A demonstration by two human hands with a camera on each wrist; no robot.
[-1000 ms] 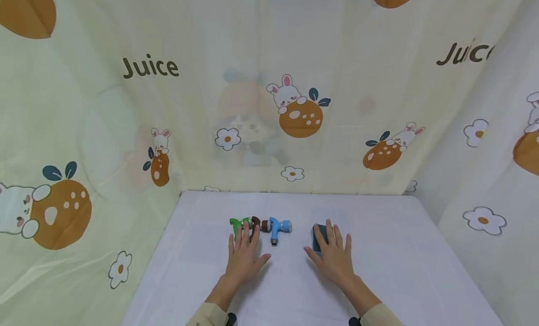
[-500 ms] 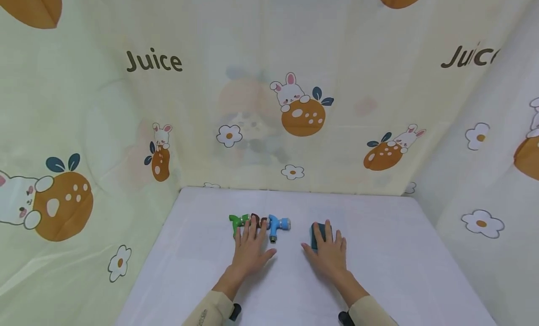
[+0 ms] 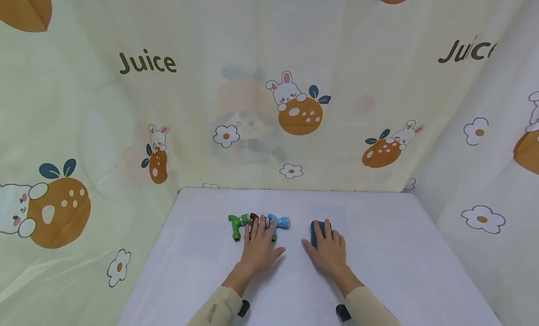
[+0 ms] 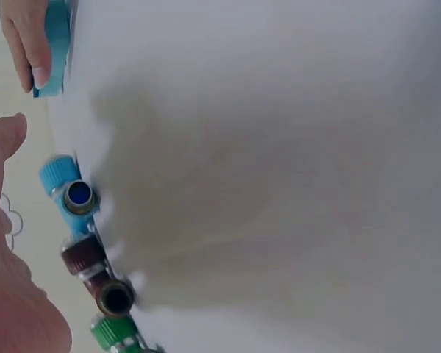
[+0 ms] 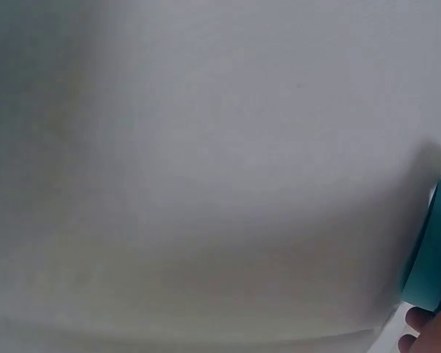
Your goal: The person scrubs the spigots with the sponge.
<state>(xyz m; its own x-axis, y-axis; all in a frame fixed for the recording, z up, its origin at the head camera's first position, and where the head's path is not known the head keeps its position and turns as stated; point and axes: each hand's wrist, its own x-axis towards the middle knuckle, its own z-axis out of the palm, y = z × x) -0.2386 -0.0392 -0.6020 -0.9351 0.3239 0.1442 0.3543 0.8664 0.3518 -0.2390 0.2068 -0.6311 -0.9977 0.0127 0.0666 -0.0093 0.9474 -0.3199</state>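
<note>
Hands resting on small things near the far edge of a white counter (image 3: 379, 251).

Head view: left hand (image 3: 259, 247) lies flat, fingers straight and spread, fingertips on a brown valve (image 3: 254, 221) between a green valve (image 3: 236, 223) and a blue valve (image 3: 279, 222); right hand (image 3: 328, 252) lies flat, grip relaxed, over a teal block (image 3: 315, 232). Left wrist view: the three valves (image 4: 79, 197) in a row, touching. Right wrist view: teal block (image 5: 431, 257) at the frame's right edge.
</note>
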